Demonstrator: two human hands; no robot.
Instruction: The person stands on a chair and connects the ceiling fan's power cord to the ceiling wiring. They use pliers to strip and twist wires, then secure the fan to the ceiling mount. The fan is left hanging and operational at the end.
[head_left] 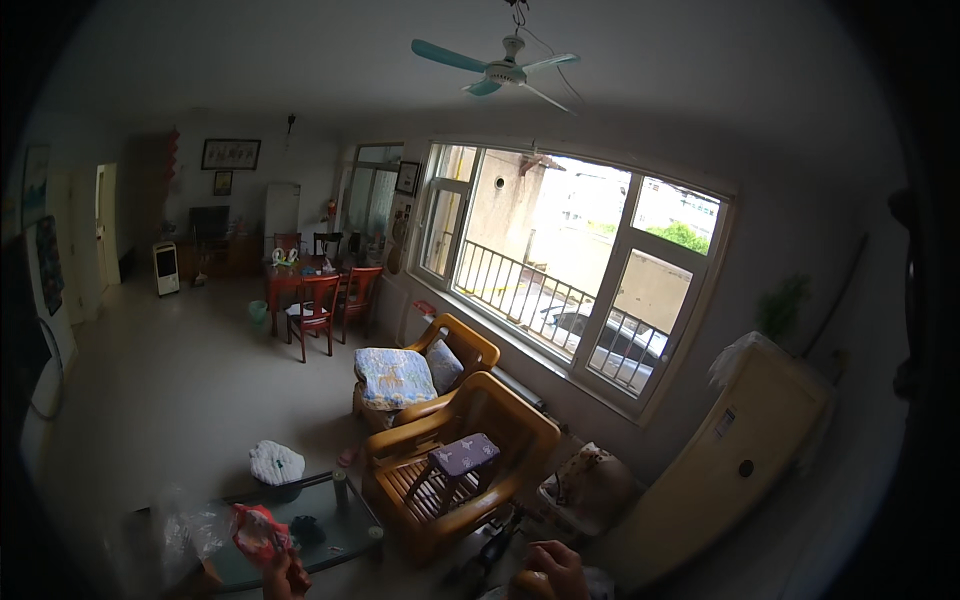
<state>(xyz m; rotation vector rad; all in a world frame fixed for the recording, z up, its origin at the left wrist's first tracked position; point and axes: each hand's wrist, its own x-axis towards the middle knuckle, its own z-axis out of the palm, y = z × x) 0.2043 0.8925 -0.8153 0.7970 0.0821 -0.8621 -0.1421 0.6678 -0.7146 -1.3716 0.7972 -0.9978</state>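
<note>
At the lower edge my left hand (pixel 287 576) is closed around a red and whitish crumpled thing (pixel 260 533), perhaps a wrapper or cloth; its exact kind does not show. It is raised in front of a glass-topped coffee table (pixel 345 542). Crumpled clear plastic (pixel 190 525) shows just left of it, and a small dark item (pixel 307 530) lies on the glass to its right. Further right, my right hand (pixel 553 572) has its fingers curled in; whether anything is inside them is hidden.
A wooden armchair (pixel 540 432) carrying a small purple-topped stool (pixel 467 455) stands ahead, with a cushioned armchair (pixel 395 378) behind it. A white quilted stool (pixel 276 463) is beyond the coffee table. A tall cream cabinet-like unit (pixel 745 430) leans into view at right. Red dining chairs (pixel 318 305) stand farther off.
</note>
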